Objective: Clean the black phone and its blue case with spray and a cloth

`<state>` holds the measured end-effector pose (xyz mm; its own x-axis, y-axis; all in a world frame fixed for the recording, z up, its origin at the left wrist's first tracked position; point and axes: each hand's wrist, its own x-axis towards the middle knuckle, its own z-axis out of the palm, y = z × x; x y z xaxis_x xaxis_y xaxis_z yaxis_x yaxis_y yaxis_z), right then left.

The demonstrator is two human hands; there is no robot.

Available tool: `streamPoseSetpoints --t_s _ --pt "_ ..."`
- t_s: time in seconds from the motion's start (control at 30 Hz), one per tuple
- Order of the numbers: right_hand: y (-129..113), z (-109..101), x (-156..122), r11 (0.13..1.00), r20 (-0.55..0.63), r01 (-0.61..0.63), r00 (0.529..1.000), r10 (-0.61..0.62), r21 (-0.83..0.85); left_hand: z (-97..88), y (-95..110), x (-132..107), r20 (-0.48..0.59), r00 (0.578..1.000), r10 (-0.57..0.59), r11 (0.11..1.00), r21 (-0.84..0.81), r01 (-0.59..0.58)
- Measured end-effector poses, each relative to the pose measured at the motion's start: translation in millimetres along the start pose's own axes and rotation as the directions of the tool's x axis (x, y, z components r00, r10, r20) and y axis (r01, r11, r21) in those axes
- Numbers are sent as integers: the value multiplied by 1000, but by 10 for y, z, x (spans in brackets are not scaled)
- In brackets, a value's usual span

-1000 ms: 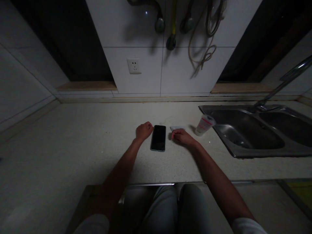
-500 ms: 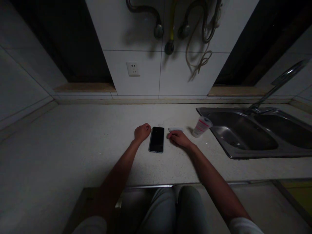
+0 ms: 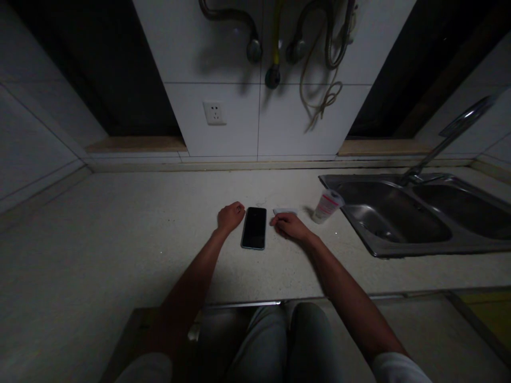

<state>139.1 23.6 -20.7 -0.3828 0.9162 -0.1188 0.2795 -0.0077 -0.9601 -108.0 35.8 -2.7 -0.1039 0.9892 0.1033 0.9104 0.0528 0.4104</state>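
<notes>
A smartphone [image 3: 254, 229] with a dark screen lies face up on the counter between my two hands. Loosely curled, my left hand [image 3: 231, 216] rests just left of the phone's upper edge, with nothing visible in it. To the phone's right, my right hand [image 3: 291, 226] lies on the counter with its fingers bent in and no object showing in them. Behind its knuckles a flat pale item [image 3: 284, 210] is partly covered, and its kind is unclear. A translucent plastic cup [image 3: 326, 207] with pink-red print stands farther right, by the sink's edge.
The pale counter [image 3: 131, 218] runs along a tiled wall. At right is a double steel sink [image 3: 393, 213] with a faucet [image 3: 447, 135]. A wall socket [image 3: 214, 113], hoses [image 3: 331, 32] and a looped cord [image 3: 325, 103] are on the wall ahead. The room is dim.
The whole view has shifted slightly, so everything sits a little farther left. Both hands, the phone and the cup keep their places on the counter.
</notes>
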Motion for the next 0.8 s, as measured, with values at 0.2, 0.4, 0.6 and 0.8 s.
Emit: streamPoseSetpoints --t_s 0.2,0.4,0.6,0.8 --pt "-13 -22 16 999 -9 -18 1000 18 26 13 117 -82 13 999 -30 1000 -2 30" --pt "-13 -49 48 997 1 -32 999 32 69 20 350 -306 53 999 -5 998 63 2" --pt "-20 -54 47 996 7 -18 1000 17 86 0 500 -484 136 991 10 989 146 -30" --pt "-40 -50 38 995 -2 -34 999 35 97 36 540 -499 174 985 -16 985 172 -14"
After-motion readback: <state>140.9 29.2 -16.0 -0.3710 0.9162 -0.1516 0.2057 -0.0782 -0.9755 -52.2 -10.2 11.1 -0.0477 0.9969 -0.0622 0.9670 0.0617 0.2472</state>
